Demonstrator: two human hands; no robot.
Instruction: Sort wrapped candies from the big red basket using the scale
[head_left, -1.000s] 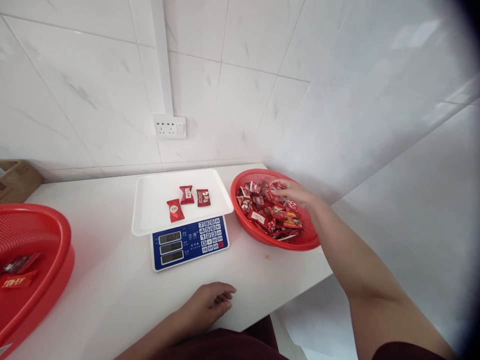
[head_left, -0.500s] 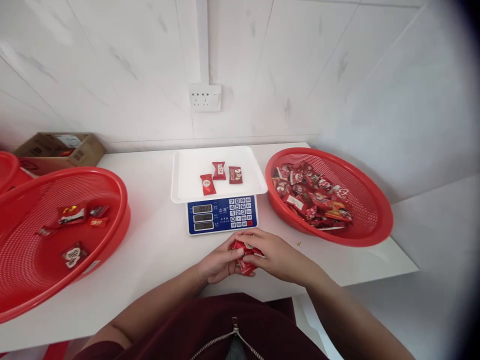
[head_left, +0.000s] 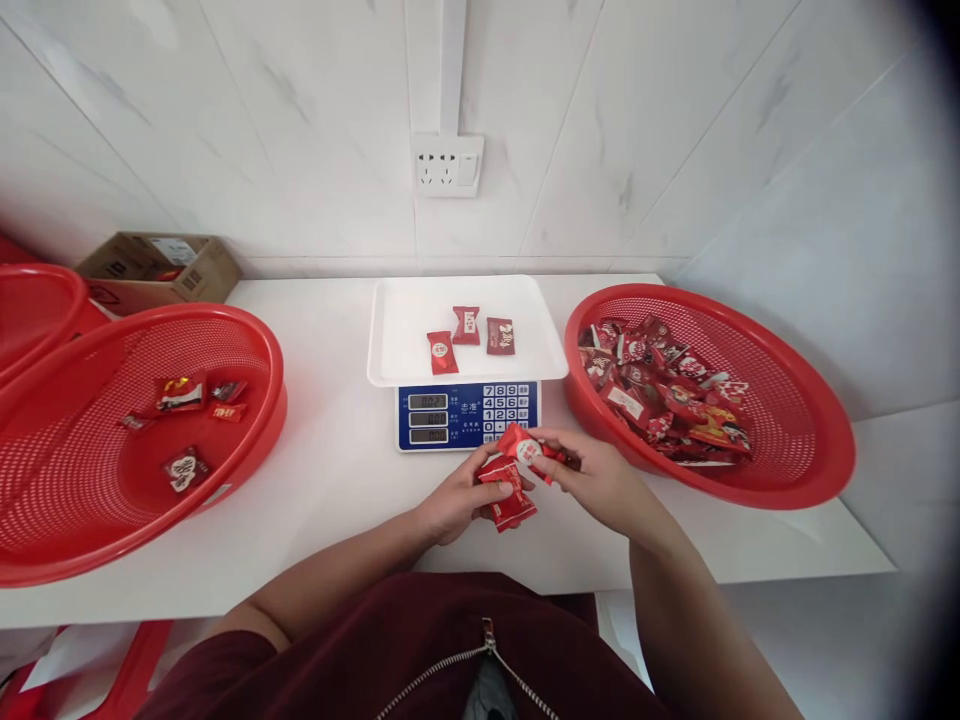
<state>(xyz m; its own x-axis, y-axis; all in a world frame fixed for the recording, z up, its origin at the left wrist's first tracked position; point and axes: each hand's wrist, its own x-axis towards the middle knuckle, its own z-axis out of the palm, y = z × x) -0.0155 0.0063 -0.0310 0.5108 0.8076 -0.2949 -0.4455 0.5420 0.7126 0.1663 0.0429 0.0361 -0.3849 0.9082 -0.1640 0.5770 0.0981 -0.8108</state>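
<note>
Just in front of the scale, my left hand [head_left: 463, 500] is closed on red wrapped candies [head_left: 511, 508]. Close beside it, my right hand [head_left: 596, 478] pinches another red wrapped candy [head_left: 519, 442] with a round white label; its fingers partly hide what else they may hold. A digital scale [head_left: 469, 412] with a blue panel stands behind my hands. On its white tray [head_left: 405, 345] lie three small wrapped candies: a red one [head_left: 442, 352], a darker red one [head_left: 466, 325] and a maroon one [head_left: 501, 336].
To the right, a red basket [head_left: 802, 470] holds many wrapped candies. At left, another red basket [head_left: 247, 345] contains several packets. Behind it are a further red basket [head_left: 45, 300] and a cardboard box [head_left: 161, 285]. A wall socket [head_left: 448, 166] is above the scale.
My hands have moved apart slightly. The right one has lifted a candy with a round label up and away from those in my left hand. The view has shifted left.
</note>
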